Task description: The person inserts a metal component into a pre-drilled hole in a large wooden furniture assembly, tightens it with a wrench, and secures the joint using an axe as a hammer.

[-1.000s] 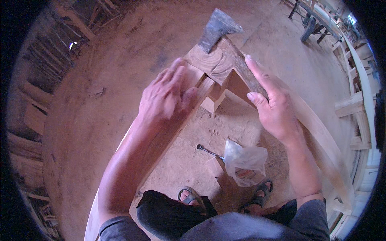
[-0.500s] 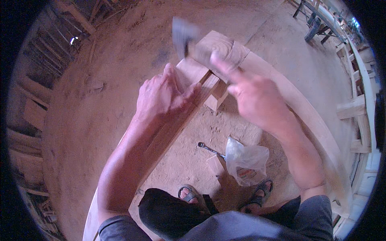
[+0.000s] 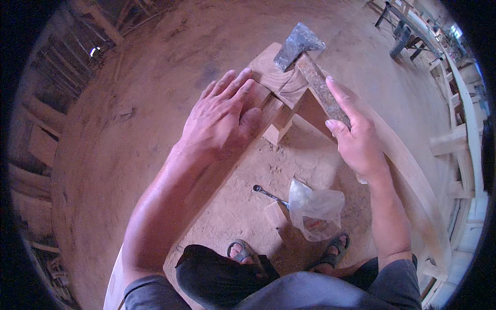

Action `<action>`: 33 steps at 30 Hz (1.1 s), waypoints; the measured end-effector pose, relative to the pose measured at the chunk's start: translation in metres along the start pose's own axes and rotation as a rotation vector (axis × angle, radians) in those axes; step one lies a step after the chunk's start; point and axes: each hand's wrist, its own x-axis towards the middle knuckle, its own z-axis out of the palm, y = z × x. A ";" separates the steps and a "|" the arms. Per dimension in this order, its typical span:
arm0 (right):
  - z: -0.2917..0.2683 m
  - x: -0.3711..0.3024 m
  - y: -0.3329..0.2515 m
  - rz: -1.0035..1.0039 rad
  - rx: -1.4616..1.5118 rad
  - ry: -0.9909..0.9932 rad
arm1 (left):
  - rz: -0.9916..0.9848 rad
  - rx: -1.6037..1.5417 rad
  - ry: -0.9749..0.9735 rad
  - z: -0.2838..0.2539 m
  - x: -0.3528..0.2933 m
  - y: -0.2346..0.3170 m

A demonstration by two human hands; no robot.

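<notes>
My right hand (image 3: 359,137) grips a hatchet by its worn wooden handle, index finger stretched along it. The grey steel hatchet head (image 3: 298,45) is over the far end of the joined timbers. My left hand (image 3: 222,111) lies flat, fingers extended, on the left wooden beam (image 3: 266,111), close to the corner joint. From that corner a curved right beam (image 3: 408,160) runs back toward me on the right. A seam shows where the two pieces meet, and a wooden block (image 3: 279,129) sits under the joint.
On the dirt floor between the beams lie a ratchet wrench (image 3: 269,195), a clear plastic bag (image 3: 316,209) and a wood block (image 3: 276,214). My sandalled feet are close by. Timber frames (image 3: 457,139) stand along the right; stacked wood (image 3: 39,178) lines the left.
The hatchet has swung from the left beam's end to the right and is no longer blurred. My right hand moved right and nearer me; my left hand flattened out, fingers extended.
</notes>
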 end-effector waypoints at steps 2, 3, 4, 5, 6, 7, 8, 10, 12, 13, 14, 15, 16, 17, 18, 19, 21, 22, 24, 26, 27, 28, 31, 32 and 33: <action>-0.001 0.000 0.005 -0.153 -0.054 0.074 | 0.039 0.052 0.039 0.000 -0.001 0.001; -0.001 0.005 0.011 -0.279 -0.117 0.135 | 0.049 0.046 0.048 0.001 0.000 0.002; -0.002 0.004 0.011 -0.288 -0.179 0.134 | 0.058 0.041 0.057 0.002 0.000 0.002; -0.003 0.003 0.011 -0.296 -0.240 0.132 | 0.068 0.035 0.066 0.003 0.000 0.003; -0.003 -0.001 0.001 -0.189 -0.295 0.071 | 0.069 0.046 0.062 0.001 0.000 0.004; -0.003 -0.002 -0.002 -0.140 -0.346 0.026 | 0.070 0.057 0.058 -0.002 0.000 0.006; -0.002 -0.003 -0.004 -0.093 -0.399 -0.021 | 0.071 0.068 0.054 -0.004 0.000 0.007; 0.002 0.000 0.000 -0.117 -0.509 -0.079 | 0.047 0.078 0.071 -0.002 0.000 0.011; -0.008 0.001 -0.013 -0.098 -0.545 -0.099 | 0.034 0.066 0.095 -0.002 0.000 0.014; -0.011 0.000 -0.017 -0.085 -0.561 -0.113 | 0.033 0.049 0.111 -0.004 -0.001 0.017; -0.008 -0.003 -0.013 -0.115 -0.533 -0.092 | 0.031 0.033 0.127 -0.005 -0.001 0.018; -0.003 -0.006 -0.005 -0.148 -0.503 -0.066 | 0.024 0.020 0.144 -0.003 -0.001 0.018; -0.001 -0.008 -0.002 -0.182 -0.473 -0.040 | 0.016 0.008 0.161 -0.001 -0.001 0.017; -0.004 -0.008 -0.003 -0.158 -0.496 -0.073 | 0.009 -0.004 0.178 0.000 0.000 0.017; -0.006 -0.005 -0.007 -0.132 -0.521 -0.103 | -0.033 -0.038 0.149 -0.001 0.000 0.018; -0.008 -0.003 -0.010 -0.106 -0.546 -0.133 | -0.075 -0.072 0.120 -0.004 -0.001 0.020; -0.007 -0.005 -0.012 -0.188 -0.485 -0.081 | -0.123 -0.124 0.098 -0.005 -0.002 0.020; -0.005 -0.008 -0.013 -0.189 -0.494 -0.096 | -0.130 -0.142 0.106 -0.004 -0.003 0.018; -0.002 -0.013 -0.016 -0.147 -0.554 -0.146 | -0.169 -0.183 0.054 -0.007 -0.003 0.017; -0.004 -0.014 -0.020 -0.111 -0.583 -0.183 | -0.229 -0.228 -0.065 -0.017 0.003 0.021; -0.007 -0.012 -0.025 -0.126 -0.553 -0.169 | -0.204 -0.202 -0.062 -0.020 0.003 0.017; -0.004 -0.009 -0.022 -0.127 -0.528 -0.170 | -0.182 -0.194 -0.073 -0.007 0.001 0.007; -0.002 -0.013 -0.014 -0.201 -0.442 -0.028 | -0.090 -0.271 -0.021 0.009 0.005 -0.019; -0.002 -0.014 -0.017 -0.212 -0.413 0.002 | -0.060 -0.307 0.005 0.008 0.004 -0.024; -0.006 -0.012 -0.024 -0.187 -0.406 0.012 | -0.152 -0.312 -0.048 0.007 0.006 -0.022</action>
